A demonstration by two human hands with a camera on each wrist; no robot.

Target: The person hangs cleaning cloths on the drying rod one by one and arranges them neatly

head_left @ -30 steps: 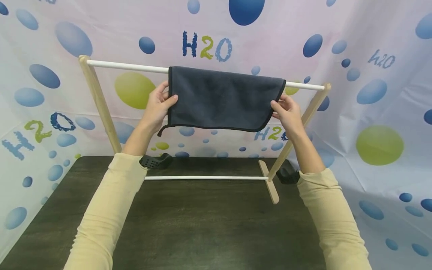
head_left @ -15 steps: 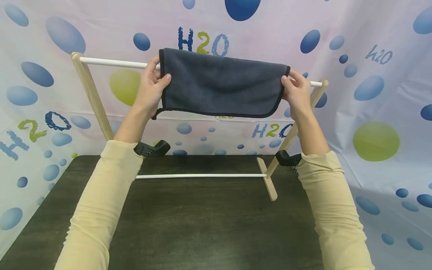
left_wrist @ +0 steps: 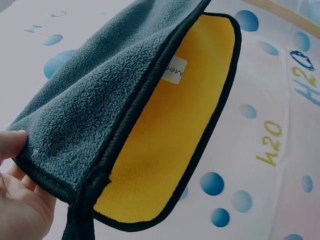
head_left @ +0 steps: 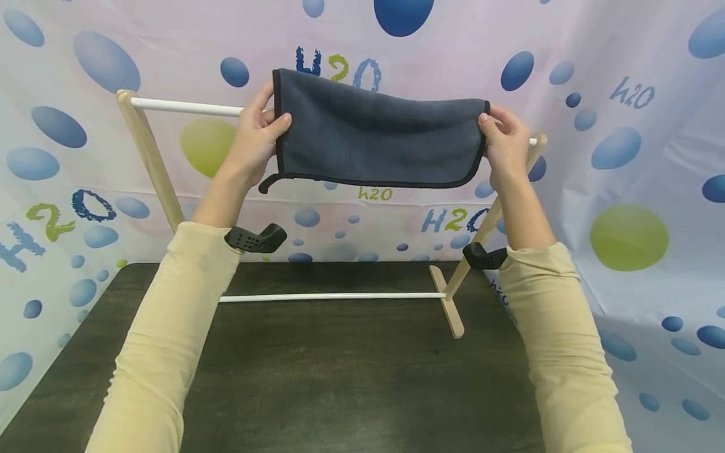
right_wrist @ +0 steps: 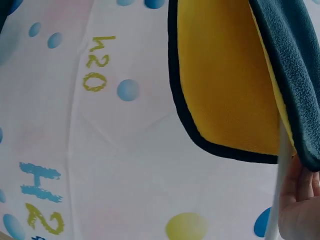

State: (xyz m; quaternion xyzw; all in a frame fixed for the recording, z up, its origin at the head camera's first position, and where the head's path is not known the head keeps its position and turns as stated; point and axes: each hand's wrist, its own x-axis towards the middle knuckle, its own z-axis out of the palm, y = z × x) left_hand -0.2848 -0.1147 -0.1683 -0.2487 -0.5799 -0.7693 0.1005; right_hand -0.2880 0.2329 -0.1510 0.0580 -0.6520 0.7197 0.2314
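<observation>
A dark grey towel [head_left: 379, 138] with black edging is folded over and held up between both hands, in front of the white top bar [head_left: 187, 107] of a wooden rack. My left hand [head_left: 255, 135] pinches its left edge, thumb in front and fingers behind. At the right edge my right hand [head_left: 505, 145] pinches it the same way. The fold sags slightly in the middle, and a black loop [head_left: 270, 183] dangles from the lower left corner. Both wrist views show the towel's yellow inner side [left_wrist: 165, 140], with a white label [left_wrist: 175, 70] in the left one.
The rack's wooden legs [head_left: 150, 157] stand on a dark table [head_left: 351, 377]. A white lower bar [head_left: 334, 296] runs between them near the tabletop, ending at a wooden foot [head_left: 447, 305] on the right. Behind hangs a curtain [head_left: 629, 163] printed with bubbles and H2O lettering.
Both hands have raised the towel from over the top bar, where its fold lay, to above the bar's line. Its upper edge now dips in the middle.
</observation>
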